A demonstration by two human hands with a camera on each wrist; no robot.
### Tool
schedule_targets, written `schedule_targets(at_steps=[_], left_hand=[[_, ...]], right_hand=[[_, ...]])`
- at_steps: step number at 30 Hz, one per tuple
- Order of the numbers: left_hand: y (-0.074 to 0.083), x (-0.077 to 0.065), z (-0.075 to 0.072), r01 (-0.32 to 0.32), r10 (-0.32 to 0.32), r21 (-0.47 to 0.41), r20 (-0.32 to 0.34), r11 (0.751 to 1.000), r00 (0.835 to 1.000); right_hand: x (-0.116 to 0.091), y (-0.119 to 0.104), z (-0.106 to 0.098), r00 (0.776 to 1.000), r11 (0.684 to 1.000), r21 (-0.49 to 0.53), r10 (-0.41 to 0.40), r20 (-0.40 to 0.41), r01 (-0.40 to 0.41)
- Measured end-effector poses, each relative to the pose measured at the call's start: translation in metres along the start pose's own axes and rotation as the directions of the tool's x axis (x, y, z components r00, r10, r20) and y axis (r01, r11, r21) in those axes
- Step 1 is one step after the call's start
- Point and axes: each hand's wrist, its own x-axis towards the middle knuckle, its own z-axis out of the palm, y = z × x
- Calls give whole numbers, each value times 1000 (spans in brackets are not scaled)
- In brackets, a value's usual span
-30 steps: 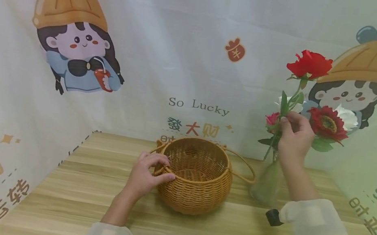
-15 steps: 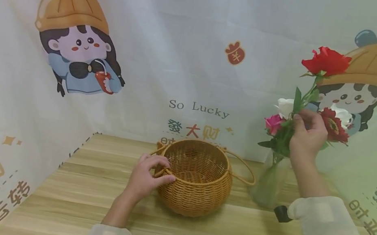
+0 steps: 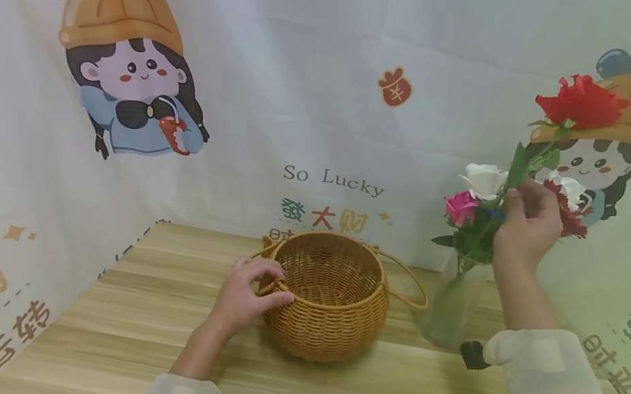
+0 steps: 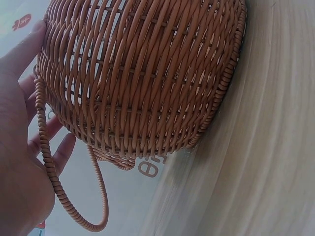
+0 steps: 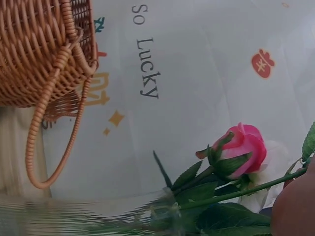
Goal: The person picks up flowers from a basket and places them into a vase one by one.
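Observation:
My left hand holds the left rim of a round, brown wicker basket, its thumb at the front and fingers curled over the edge. In the left wrist view a looped basket handle hangs beside the palm. Up at the right, my right hand pinches the stem of a tall red rose. That stem runs down to the mouth of a clear ribbed glass vase in the right wrist view. A pink rose, a white flower and a dark red flower surround the hand.
The basket and vase stand side by side on a wood-grain table. A second basket handle sticks out toward the vase. Behind hangs a white printed cloth, which also closes off both sides.
My right hand has moved to the right, taking the red rose with it, its bloom now higher and farther right. My left hand stays on the basket rim.

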Motion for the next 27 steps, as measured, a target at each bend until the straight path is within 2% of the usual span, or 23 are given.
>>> schedule_targets(at_steps=[4, 8, 20, 27], left_hand=[[1, 1, -1, -11, 11, 6, 2, 1000, 1000], [1, 1, -1, -9, 9, 8, 6, 1000, 1000], [0, 1, -2, -17, 17, 15, -3, 1000, 1000], [-2, 1, -1, -25, 26, 22, -5, 999, 1000]], right_hand=[[-4, 4, -2, 996, 995, -51, 81, 20, -80], [-10, 14, -4, 991, 990, -77, 125, 39, -121], [-25, 38, -9, 981, 970, -180, 178, 76, -162], [-37, 49, -12, 988, 958, -260, 143, 66, -122]])
